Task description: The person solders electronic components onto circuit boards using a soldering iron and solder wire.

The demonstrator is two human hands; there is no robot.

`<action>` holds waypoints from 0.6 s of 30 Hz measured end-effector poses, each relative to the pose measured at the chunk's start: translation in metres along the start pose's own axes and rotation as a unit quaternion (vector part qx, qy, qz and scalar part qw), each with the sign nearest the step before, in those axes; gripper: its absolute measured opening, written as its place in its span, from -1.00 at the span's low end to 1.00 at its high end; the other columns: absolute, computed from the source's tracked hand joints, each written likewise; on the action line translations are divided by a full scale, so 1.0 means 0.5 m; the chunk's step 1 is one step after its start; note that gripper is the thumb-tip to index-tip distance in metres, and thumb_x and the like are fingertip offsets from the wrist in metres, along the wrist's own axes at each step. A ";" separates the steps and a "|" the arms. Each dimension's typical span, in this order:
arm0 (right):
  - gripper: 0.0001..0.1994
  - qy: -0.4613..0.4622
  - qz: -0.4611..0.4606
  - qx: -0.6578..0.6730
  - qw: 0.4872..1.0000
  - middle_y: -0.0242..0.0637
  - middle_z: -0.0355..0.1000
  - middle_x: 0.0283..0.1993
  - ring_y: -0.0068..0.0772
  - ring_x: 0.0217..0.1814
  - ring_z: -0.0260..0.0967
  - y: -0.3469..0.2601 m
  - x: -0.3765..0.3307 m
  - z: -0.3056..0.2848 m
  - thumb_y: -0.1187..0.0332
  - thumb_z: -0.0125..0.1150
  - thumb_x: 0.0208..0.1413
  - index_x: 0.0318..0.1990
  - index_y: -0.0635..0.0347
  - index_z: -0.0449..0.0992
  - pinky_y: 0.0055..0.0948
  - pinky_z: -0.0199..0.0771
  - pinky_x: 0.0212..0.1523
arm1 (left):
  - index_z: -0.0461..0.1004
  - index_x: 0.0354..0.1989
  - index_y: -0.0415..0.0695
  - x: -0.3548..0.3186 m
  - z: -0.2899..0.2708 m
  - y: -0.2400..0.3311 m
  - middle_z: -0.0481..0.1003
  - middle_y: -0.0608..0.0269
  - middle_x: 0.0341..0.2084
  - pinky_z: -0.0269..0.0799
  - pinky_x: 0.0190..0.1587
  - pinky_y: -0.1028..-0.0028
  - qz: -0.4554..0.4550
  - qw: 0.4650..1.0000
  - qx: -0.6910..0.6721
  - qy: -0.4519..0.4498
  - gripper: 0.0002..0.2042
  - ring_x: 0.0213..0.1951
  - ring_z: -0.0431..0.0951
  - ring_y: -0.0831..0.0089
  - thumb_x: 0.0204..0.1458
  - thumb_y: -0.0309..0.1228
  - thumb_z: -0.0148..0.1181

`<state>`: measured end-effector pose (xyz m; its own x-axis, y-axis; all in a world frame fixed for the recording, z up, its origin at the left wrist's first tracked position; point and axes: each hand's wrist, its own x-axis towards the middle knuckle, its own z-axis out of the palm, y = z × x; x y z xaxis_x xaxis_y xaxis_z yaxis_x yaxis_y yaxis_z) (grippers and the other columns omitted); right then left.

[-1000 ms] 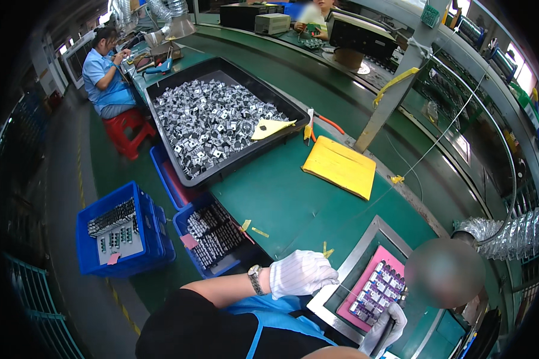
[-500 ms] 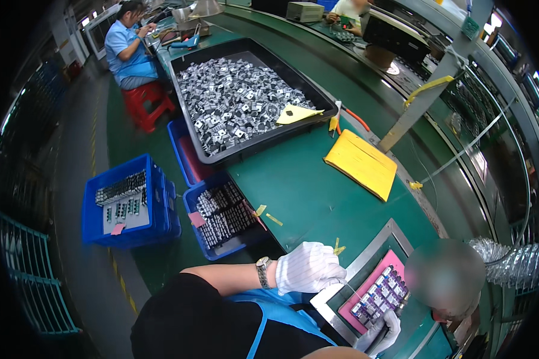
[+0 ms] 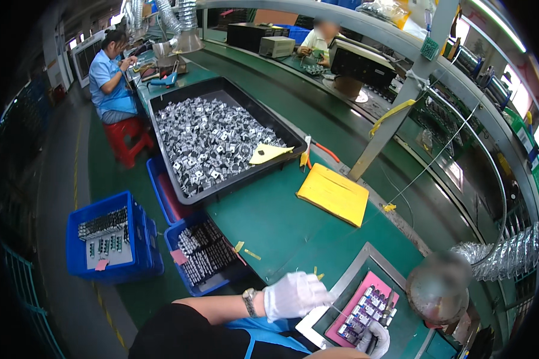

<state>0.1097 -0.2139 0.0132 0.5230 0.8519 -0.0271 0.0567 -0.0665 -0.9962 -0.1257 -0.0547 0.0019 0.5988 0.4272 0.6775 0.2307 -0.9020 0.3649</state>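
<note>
My left hand (image 3: 296,296), in a white striped glove, has its fingertips pinched on a thin solder wire (image 3: 339,312) that reaches toward the boards. Below right, my gloved right hand (image 3: 375,340) is closed round a dark, pen-shaped soldering iron (image 3: 390,301), partly hidden by the fingers. Between the hands lie several small purple circuit boards (image 3: 358,316) with shiny metal parts, in rows on a pink pad (image 3: 374,279). A grey metal frame (image 3: 354,262) surrounds the pad on the green bench. Where the iron's tip touches is too small to tell.
A black tray (image 3: 221,192) of loose metal parts, a yellow folder (image 3: 332,194) and orange-handled pliers (image 3: 326,151) lie farther along the bench (image 3: 269,224). Blue bins (image 3: 144,239) stand left. A round hood (image 3: 440,293) with a foil duct (image 3: 506,248) is right. Co-workers sit beyond.
The whole view has tilted, so the bench appears lower and farther left. My right hand and the iron sit slightly higher over the boards. My left hand keeps its pinch on the solder wire.
</note>
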 end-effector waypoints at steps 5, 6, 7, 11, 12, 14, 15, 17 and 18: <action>-0.70 -0.041 -0.041 -0.117 0.991 -0.17 0.48 0.03 -0.30 0.02 0.46 0.025 0.019 -0.022 0.50 0.11 0.09 0.00 0.41 0.46 -0.30 0.56 0.01 | 0.55 -0.16 0.11 0.010 0.023 0.029 0.41 0.48 -0.55 0.30 -0.52 0.45 0.015 0.999 -0.039 0.012 -0.82 -0.50 0.43 0.48 0.04 -0.30 0.27; -0.70 -0.050 -0.034 -0.139 0.988 -0.16 0.48 0.03 -0.30 0.02 0.47 0.029 0.018 -0.031 0.51 0.11 0.09 -0.01 0.40 0.46 -0.29 0.56 0.00 | 0.55 -0.16 0.11 0.012 0.022 0.029 0.41 0.48 -0.55 0.30 -0.52 0.45 0.019 0.999 -0.042 0.015 -0.82 -0.50 0.43 0.48 0.04 -0.30 0.27; -0.71 -0.058 -0.026 -0.161 0.985 -0.15 0.48 0.03 -0.29 0.01 0.47 0.033 0.017 -0.040 0.51 0.11 0.09 -0.01 0.39 0.47 -0.28 0.56 0.00 | 0.55 -0.18 0.11 0.012 0.016 0.029 0.40 0.48 -0.58 0.28 -0.52 0.45 0.010 0.999 -0.035 0.029 -0.82 -0.51 0.42 0.47 0.02 -0.30 0.29; -0.75 -0.032 -0.086 -0.165 0.982 -0.10 0.48 0.02 -0.26 0.00 0.48 0.067 0.005 -0.070 0.53 0.14 0.12 -0.02 0.32 0.47 -0.25 0.56 -0.01 | 0.59 -0.32 0.11 0.025 -0.020 -0.005 0.42 0.47 -0.62 0.26 -0.50 0.42 -0.041 0.997 -0.010 0.066 -0.89 -0.53 0.43 0.44 -0.04 -0.28 0.34; -0.76 0.015 -0.170 -0.105 0.980 -0.07 0.48 0.01 -0.25 0.00 0.48 0.064 -0.002 -0.064 0.54 0.17 0.13 -0.03 0.27 0.47 -0.24 0.55 0.00 | 0.61 -0.35 0.10 0.024 -0.031 -0.009 0.45 0.47 -0.61 0.27 -0.49 0.40 -0.073 0.994 0.007 0.081 -0.90 -0.53 0.44 0.43 -0.06 -0.29 0.35; -0.79 0.085 -0.192 -0.133 0.969 0.04 0.47 0.02 -0.22 0.01 0.46 0.053 -0.002 -0.046 0.60 0.10 0.21 -0.01 0.23 0.45 -0.23 0.53 0.02 | 0.63 -0.36 0.08 0.022 -0.023 -0.003 0.49 0.47 -0.57 0.29 -0.45 0.39 -0.057 0.994 -0.006 0.089 -0.90 -0.50 0.47 0.42 -0.07 -0.28 0.34; -0.78 0.058 -0.219 -0.189 0.956 0.08 0.46 0.02 -0.19 0.01 0.48 0.043 -0.002 -0.047 0.61 0.08 0.23 0.00 0.23 0.43 -0.23 0.55 0.01 | 0.63 -0.35 0.07 0.025 -0.022 0.002 0.49 0.47 -0.56 0.30 -0.43 0.40 -0.046 0.997 -0.001 0.069 -0.88 -0.48 0.48 0.42 -0.06 -0.27 0.33; -0.73 0.030 -0.206 -0.176 0.962 0.13 0.45 0.02 -0.13 0.00 0.50 0.042 0.000 -0.033 0.64 0.07 0.22 0.05 0.24 0.38 -0.24 0.58 0.00 | 0.61 -0.32 0.07 0.024 -0.006 0.007 0.47 0.46 -0.57 0.29 -0.41 0.42 -0.040 0.998 0.010 0.042 -0.87 -0.46 0.47 0.43 -0.01 -0.23 0.29; -0.69 0.032 -0.170 -0.104 0.979 0.14 0.45 0.01 -0.09 0.00 0.51 0.046 0.003 -0.011 0.66 0.09 0.20 0.08 0.24 0.35 -0.25 0.61 -0.01 | 0.61 -0.32 0.07 0.027 -0.003 0.011 0.47 0.46 -0.57 0.29 -0.41 0.42 -0.036 0.998 0.014 0.043 -0.87 -0.46 0.47 0.43 -0.01 -0.23 0.29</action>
<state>0.1164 -0.2171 -0.0093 0.4962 0.8088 0.3157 0.4049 0.1060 -0.9082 -0.1174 -0.0539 0.0139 0.5116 0.4943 0.7028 0.2941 -0.8693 0.3973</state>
